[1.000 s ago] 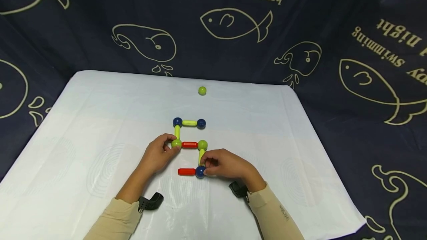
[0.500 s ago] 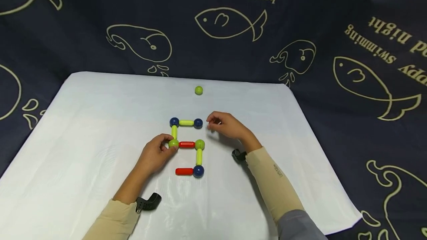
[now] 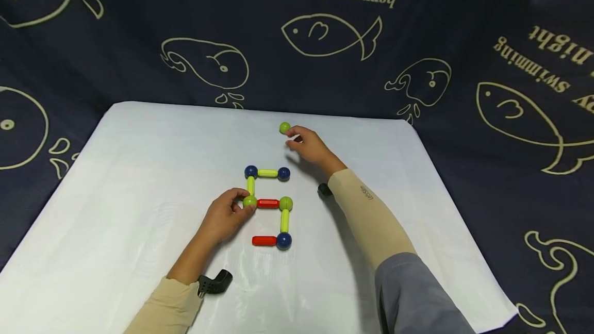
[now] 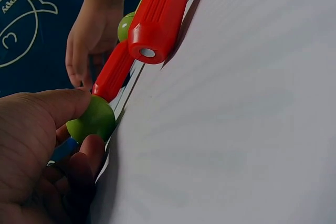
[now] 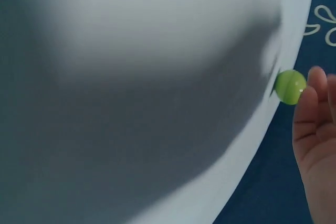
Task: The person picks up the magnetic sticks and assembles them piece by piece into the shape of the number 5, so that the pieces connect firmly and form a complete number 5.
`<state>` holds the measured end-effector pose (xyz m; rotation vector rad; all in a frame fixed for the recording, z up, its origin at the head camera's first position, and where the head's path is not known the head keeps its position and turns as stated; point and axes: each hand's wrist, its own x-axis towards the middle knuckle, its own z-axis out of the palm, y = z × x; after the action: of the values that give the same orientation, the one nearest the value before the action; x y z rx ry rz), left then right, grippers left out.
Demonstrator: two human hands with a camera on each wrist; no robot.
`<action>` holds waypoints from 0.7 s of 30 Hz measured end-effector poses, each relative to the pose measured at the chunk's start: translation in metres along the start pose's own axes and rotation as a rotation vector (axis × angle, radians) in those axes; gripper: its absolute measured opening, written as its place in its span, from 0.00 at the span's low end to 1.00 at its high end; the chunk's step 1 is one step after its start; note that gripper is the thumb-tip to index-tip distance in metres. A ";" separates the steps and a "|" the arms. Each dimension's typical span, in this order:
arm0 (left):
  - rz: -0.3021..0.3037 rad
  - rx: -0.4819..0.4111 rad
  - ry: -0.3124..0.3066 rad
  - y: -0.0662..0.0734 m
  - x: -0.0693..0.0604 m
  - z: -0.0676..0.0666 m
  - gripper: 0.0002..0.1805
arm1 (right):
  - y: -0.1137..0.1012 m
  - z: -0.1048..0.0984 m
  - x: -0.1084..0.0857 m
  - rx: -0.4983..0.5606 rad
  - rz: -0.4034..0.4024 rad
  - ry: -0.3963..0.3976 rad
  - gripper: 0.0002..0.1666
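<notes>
A flat figure of magnetic balls and rods lies on the white table. My left hand [image 3: 225, 218] pinches its left green ball [image 4: 93, 118] between thumb and finger. A red rod [image 3: 268, 203] runs from that ball to another green ball [image 3: 285, 203]. Below, a yellow-green rod [image 3: 285, 221], a dark blue ball [image 3: 284, 241] and a red rod [image 3: 264, 241] continue the figure. Its top bears a yellow-green rod [image 3: 267, 173] between two dark blue balls. Beside a loose green ball [image 5: 290, 87] at the back, my right hand [image 3: 309, 145] has its fingers apart, holding nothing.
The white sheet [image 3: 185, 133] covers the table. Its back edge lies just behind the loose ball. A dark blue cloth [image 3: 325, 81] with fish and whale drawings hangs behind and spreads around the sides.
My right hand has left the lower blue ball and moved away from me, past the top of the figure, to the loose green ball. My left hand keeps its pinch.
</notes>
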<state>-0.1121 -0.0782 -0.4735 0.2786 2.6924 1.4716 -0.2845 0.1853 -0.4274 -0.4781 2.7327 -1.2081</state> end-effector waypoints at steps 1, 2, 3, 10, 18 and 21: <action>0.000 0.001 0.002 0.001 0.000 0.001 0.18 | 0.001 -0.001 0.004 -0.001 0.007 0.013 0.20; 0.000 0.000 0.004 0.001 0.001 0.001 0.18 | 0.002 -0.001 0.007 -0.001 0.016 0.027 0.20; -0.004 0.002 0.002 0.002 0.001 0.001 0.18 | 0.002 -0.002 0.010 -0.006 0.023 0.040 0.21; -0.026 0.006 -0.002 0.002 0.000 0.002 0.18 | 0.001 0.000 0.026 -0.026 0.049 0.052 0.25; -0.017 0.001 0.001 0.002 0.001 0.002 0.18 | -0.008 0.001 0.038 -0.138 0.064 0.004 0.31; -0.012 0.002 0.001 0.002 0.001 0.000 0.18 | -0.007 0.002 0.041 -0.162 0.096 -0.028 0.35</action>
<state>-0.1130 -0.0767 -0.4715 0.2610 2.6915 1.4662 -0.3212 0.1659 -0.4231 -0.3717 2.8064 -0.9560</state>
